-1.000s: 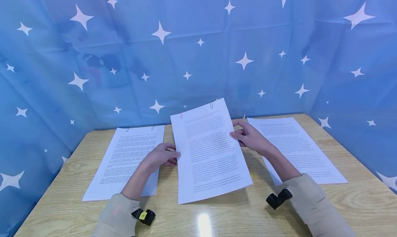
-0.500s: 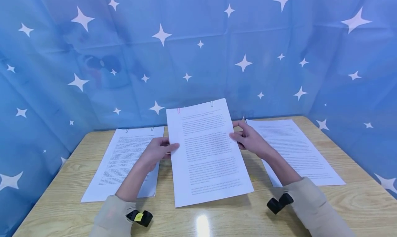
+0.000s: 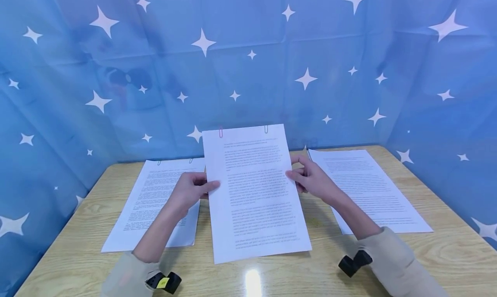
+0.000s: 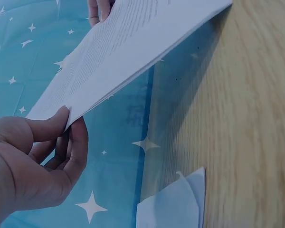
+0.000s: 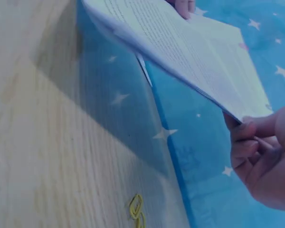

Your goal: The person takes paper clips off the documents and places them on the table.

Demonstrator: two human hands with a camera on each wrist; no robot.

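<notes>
Between both hands a stack of printed sheets (image 3: 256, 193) is held up, its text facing me and its top edge toward the curtain. A pink paper clip (image 3: 221, 132) sits at the top left of this stack, and a dark paper clip (image 3: 266, 129) at the top right. My left hand (image 3: 190, 192) pinches the left edge, thumb in front and fingers behind. On the opposite edge, my right hand (image 3: 310, 178) pinches with thumb and fingers. The left wrist view shows several layers of paper along the stack's edge (image 4: 128, 80).
Another printed stack (image 3: 124, 232) with two clips along its top lies at the left of the wooden table (image 3: 70, 254). A third printed stack (image 3: 388, 206) lies at the right. Yellow paper clips (image 5: 137, 209) lie on the table. A blue starry curtain (image 3: 248, 77) hangs behind.
The held stack has turned slightly and its left side has moved left and up, so it stands straighter. My left hand has shifted left with it; the right hand has barely moved.
</notes>
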